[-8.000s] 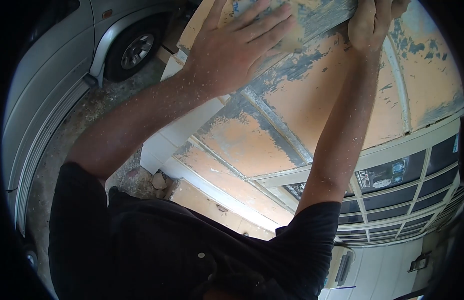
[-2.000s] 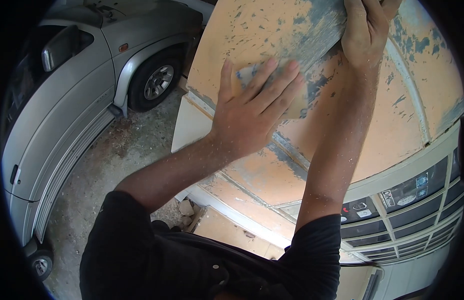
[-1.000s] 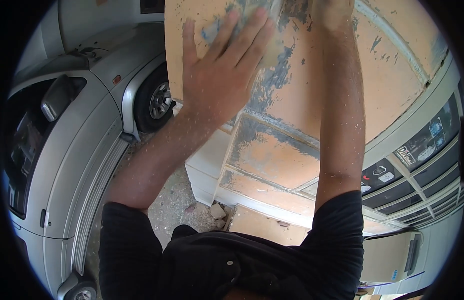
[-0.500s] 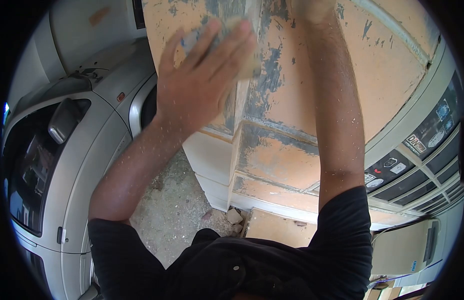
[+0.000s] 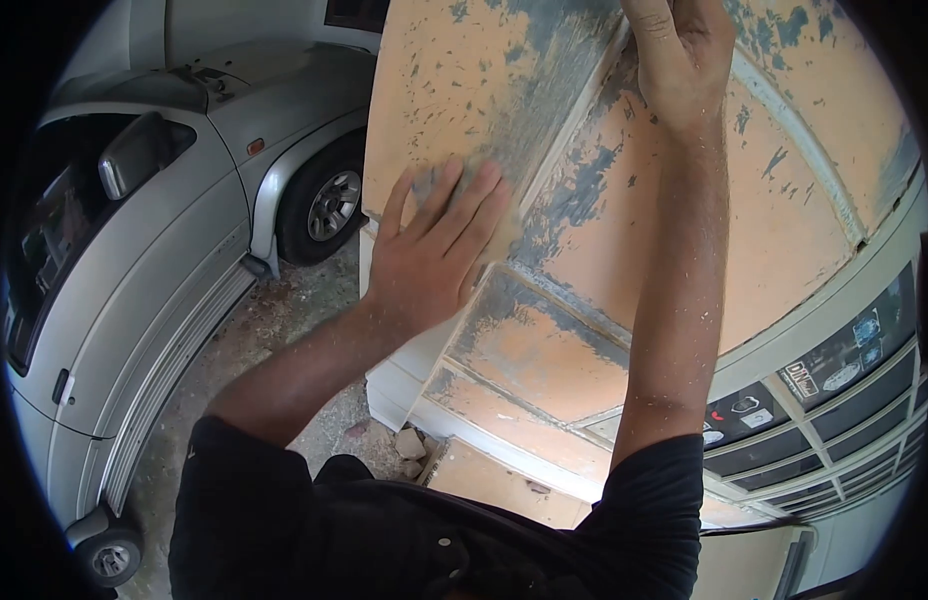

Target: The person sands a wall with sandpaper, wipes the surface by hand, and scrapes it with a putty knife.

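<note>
My left hand [image 5: 439, 245] lies with its fingers spread on a worn orange-painted panel [image 5: 449, 110] with grey scraped patches. Under its palm and fingertips shows the edge of a pale yellowish sandpaper sheet [image 5: 506, 235], mostly covered by the hand. Higher up, my right hand [image 5: 689, 55] is against the panel beside a raised seam, thumb pointing up and fingers curled. The top of that hand is cut off by the frame, and whatever it grips is hidden. Pale dust specks cover both forearms.
A silver car [image 5: 154, 270] stands at the left, its front wheel [image 5: 329, 205] close to the panel. Broken stones [image 5: 411, 445] lie on the rough concrete floor [image 5: 274, 330]. A dark grille with stickers [image 5: 804, 385] is at the right.
My left hand and the sheet have moved down the panel. The view has shifted, bringing the car's wheel and more of my right hand into sight.
</note>
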Demonstrator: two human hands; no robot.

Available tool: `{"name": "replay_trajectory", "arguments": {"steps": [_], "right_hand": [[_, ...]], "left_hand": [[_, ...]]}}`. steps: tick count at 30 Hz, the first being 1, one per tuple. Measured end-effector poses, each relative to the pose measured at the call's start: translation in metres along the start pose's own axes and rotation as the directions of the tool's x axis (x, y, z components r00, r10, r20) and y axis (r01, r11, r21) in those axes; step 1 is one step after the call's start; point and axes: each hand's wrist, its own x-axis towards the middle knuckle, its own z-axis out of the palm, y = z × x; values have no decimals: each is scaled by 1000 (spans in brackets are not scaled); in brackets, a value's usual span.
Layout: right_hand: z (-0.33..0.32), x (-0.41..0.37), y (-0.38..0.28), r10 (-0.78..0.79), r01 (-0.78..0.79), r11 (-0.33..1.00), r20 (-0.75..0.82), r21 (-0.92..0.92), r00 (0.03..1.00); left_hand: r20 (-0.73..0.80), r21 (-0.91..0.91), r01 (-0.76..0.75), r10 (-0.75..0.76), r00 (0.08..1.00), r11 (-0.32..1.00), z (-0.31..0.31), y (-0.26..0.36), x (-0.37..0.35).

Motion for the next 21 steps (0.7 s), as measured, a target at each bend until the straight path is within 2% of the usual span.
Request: {"name": "replay_trajectory", "arguments": {"steps": [1, 2, 4, 5, 7, 8, 10, 11, 13, 15, 16, 18, 20, 21], "right_hand": [[0, 0, 0, -43, 44, 996, 13, -82, 999], [1, 3, 2, -92, 95, 982, 26, -161, 995], [9, 3, -1, -91, 91, 982, 6, -167, 996], [13, 4, -3, -94, 89, 979, -21, -185, 995], [9, 5, -2, -95, 93, 972, 0, -216, 995], [8, 4, -4, -85, 85, 963, 11, -254, 996], [14, 6, -8, -47, 45, 975, -4, -220, 999], [12, 5, -1, -96, 92, 959, -3, -267, 995], [8, 5, 5, -148, 142, 938, 6, -317, 989], [7, 5, 3, -205, 213, 868, 66, -449, 977], [7, 5, 3, -208, 216, 859, 68, -463, 976], [12, 4, 3, -193, 185, 883, 25, -432, 981], [10, 7, 3, -205, 205, 888, 46, -411, 978], [9, 7, 3, -200, 208, 895, 61, -394, 978]], "left_hand": [[55, 3, -5, 5, 998, 1000, -6, 2, -11], [41, 6, -6, 6, 999, 1000, -1, -2, -7], [16, 112, 37, -39, 999, 993, -8, -4, 5], [-56, 113, 49, -43, 998, 992, -17, -7, 38], [-293, 5, 113, -106, 950, 994, -23, -9, 104], [-299, -4, 126, -121, 947, 992, -29, -8, 118], [-182, -106, 207, -224, 957, 973, -37, -5, 133], [-177, -116, 213, -231, 957, 970, -31, -4, 118], [-154, -98, 91, -106, 982, 991, -12, -4, 62], [-109, -120, 73, -86, 990, 990, 1, -2, 11], [-65, -134, 49, -59, 996, 990, -4, -1, 11], [-96, -121, 43, -55, 994, 992, -3, -8, 33], [-245, -182, 30, -75, 967, 983, -19, -13, 91], [-246, -182, 34, -79, 966, 983, -30, -18, 113]]}}
